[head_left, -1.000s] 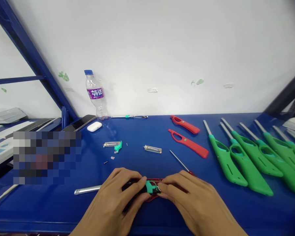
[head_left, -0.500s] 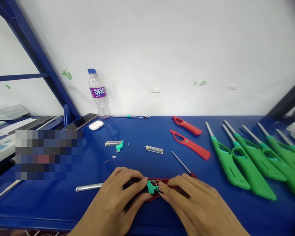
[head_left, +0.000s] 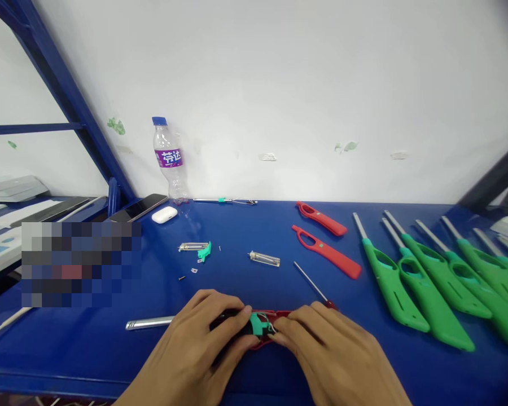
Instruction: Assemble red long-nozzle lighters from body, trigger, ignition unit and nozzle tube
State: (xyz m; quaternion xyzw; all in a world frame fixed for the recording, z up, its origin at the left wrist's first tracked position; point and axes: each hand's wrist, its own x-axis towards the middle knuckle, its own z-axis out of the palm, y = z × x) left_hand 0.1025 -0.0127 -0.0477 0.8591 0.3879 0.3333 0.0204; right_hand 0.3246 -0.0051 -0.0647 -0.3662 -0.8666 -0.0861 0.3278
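Two hands point(head_left: 203, 341) point(head_left: 332, 344) hold one red shell point(head_left: 283, 313) — two clear tubes point(head_left: 266, 259) beyond.

I log bright, even light on the far wall point(head_left: 254, 84); dark vignetting at far right. Hands point(head_left: 201, 344) fairly sharp; green lighters point(head_left: 469, 299) at right stretched, soft. Mosaic patch point(head_left: 80, 262) blots the left.

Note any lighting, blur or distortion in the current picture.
Head view: fairly even light on the wall; pixelation masks an area at left; wide-angle distortion probably tilts the bottle; top-right corner dark; left hand and right hand look fairly sharp.
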